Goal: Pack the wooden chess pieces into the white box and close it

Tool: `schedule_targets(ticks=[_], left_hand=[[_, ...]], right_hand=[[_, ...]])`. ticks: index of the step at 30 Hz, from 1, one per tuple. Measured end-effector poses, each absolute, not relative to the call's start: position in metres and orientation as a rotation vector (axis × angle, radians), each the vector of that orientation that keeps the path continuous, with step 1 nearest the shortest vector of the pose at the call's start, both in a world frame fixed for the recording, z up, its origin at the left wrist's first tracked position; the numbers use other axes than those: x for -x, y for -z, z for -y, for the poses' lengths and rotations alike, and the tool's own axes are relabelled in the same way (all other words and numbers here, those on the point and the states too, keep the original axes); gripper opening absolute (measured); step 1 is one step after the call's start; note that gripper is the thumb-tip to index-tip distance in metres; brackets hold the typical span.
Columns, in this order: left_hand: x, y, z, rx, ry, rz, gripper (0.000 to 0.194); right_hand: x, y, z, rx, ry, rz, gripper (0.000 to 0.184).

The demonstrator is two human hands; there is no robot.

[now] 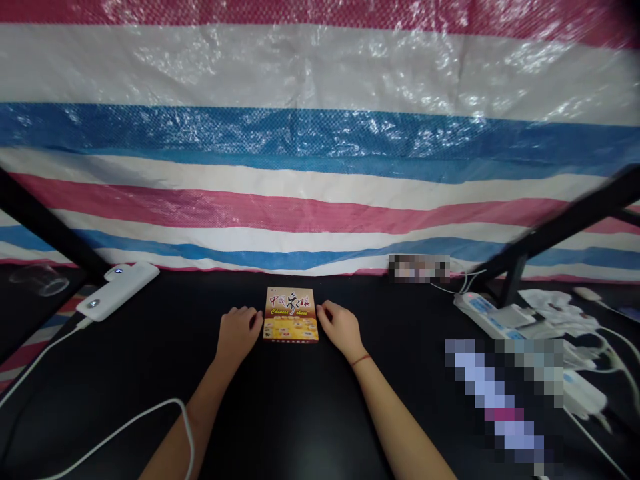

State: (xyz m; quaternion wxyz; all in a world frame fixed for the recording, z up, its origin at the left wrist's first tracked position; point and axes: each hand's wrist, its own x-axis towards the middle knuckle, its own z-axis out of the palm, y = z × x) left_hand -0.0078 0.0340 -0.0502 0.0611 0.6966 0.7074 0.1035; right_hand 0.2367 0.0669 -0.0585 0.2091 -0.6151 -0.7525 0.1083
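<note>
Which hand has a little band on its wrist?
The right hand: a thin reddish-brown band goes around its wrist, while the left hand shows none.

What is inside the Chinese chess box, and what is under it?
The Chinese chess box looks closed, so its contents are hidden. It lies on the black table; the patch directly beneath is covered, so I cannot tell whether anything thin is there.
</note>
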Motion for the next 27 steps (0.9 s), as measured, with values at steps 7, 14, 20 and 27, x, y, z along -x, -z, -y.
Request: schedule_targets(ticks=[7, 14, 20, 27], left_hand=[[0.005, 0.0501, -0.0309, -2.09, -0.387, -2.098, 0.027], [0.0031, 0.0501, -0.0302, -2.113, -0.343, -2.116, 0.028], [0.0033, 0.0504, -0.0299, -2.125, -0.36, -2.125, 0.027], [0.0049, 0.0545, -0.0316, -2.1, -0.404, -2.134, 0.03]], right_hand=[[-0.2372, 0.0585, -0.0664, 1.701, -0.315, 2.092, 0.032], [-0.2375, 0.0594, -0.0664, 1.691, -0.333, 2.088, 0.03], [-0.2374, 0.0582, -0.0664, 1.691, -0.354, 2.082, 0.029], [-0.238, 0.0604, -0.0668, 1.687, -0.347, 2.077, 0.029]])
